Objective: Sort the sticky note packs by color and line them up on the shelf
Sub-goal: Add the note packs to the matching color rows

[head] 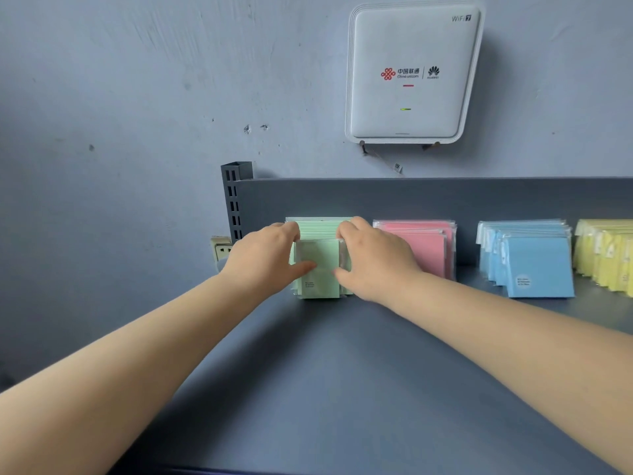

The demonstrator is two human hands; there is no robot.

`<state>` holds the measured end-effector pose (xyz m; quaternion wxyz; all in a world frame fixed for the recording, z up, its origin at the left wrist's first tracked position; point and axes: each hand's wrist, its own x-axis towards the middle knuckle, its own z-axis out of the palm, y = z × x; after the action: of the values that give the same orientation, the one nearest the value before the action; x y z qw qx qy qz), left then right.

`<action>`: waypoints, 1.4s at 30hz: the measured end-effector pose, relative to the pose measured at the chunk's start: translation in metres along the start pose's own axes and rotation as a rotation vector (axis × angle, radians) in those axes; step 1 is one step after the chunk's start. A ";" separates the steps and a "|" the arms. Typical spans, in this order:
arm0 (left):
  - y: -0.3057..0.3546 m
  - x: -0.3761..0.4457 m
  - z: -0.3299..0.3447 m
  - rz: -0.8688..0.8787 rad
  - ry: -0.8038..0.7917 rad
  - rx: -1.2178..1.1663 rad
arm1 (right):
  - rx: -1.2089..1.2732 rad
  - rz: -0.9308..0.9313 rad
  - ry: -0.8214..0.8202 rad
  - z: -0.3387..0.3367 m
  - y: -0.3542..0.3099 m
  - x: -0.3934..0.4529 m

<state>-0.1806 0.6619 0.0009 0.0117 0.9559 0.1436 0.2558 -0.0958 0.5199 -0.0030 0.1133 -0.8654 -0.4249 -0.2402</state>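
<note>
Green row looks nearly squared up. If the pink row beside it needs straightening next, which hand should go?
Right, probably. The right hand sits on the green packs' right edge, directly beside the pink packs. The left hand is on the green row's far side and would have to cross over it.

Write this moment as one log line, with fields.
step: aligning green packs | left hand: holds left edge | right hand: holds right edge | shelf: pink, blue, yellow rows placed
</note>
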 end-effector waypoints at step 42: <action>0.429 -0.033 0.014 0.657 0.006 0.228 | -0.570 0.097 -0.200 -0.181 0.304 -0.283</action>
<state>-0.0857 0.2422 0.0138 -0.1784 0.9456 -0.1440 0.2308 -0.0616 0.0681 0.0103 -0.1654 -0.9009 -0.3078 -0.2576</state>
